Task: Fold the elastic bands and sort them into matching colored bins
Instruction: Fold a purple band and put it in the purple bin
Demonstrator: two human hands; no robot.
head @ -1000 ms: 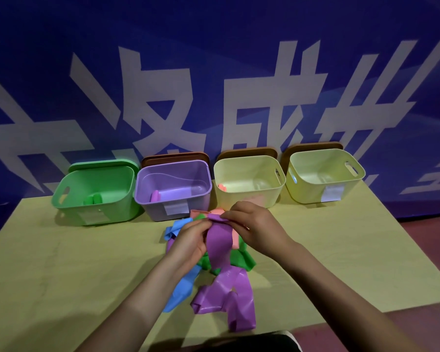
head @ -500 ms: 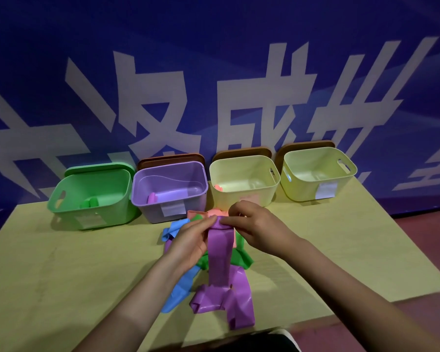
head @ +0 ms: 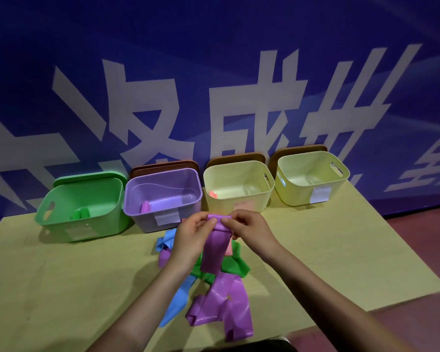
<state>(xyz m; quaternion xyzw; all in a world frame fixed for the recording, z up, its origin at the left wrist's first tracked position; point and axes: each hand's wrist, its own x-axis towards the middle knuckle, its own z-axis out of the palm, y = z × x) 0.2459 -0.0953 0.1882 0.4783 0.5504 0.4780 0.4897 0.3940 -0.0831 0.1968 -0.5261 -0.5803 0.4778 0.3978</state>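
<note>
Up front, both hands are pinching the top end of a purple band (head: 215, 247) just in front of the purple bin (head: 163, 199). The left hand (head: 192, 240) and right hand (head: 249, 233) are each curling thumb and fingers onto that folded edge, while the rest of the band is hanging down and trailing onto the table (head: 61, 288) in a glossy heap. It is looking thin, light, soft and stretchy, so it is likely to slip or spring open; gripping it at the doubled end, as now, seems safest. Blue (head: 174, 308), green (head: 233, 262) and pink (head: 228, 246) bands are lying beneath it. Compared with a second ago, the hands are sitting closer together and higher, nearer the bins, with the fold at the top looking tighter.
</note>
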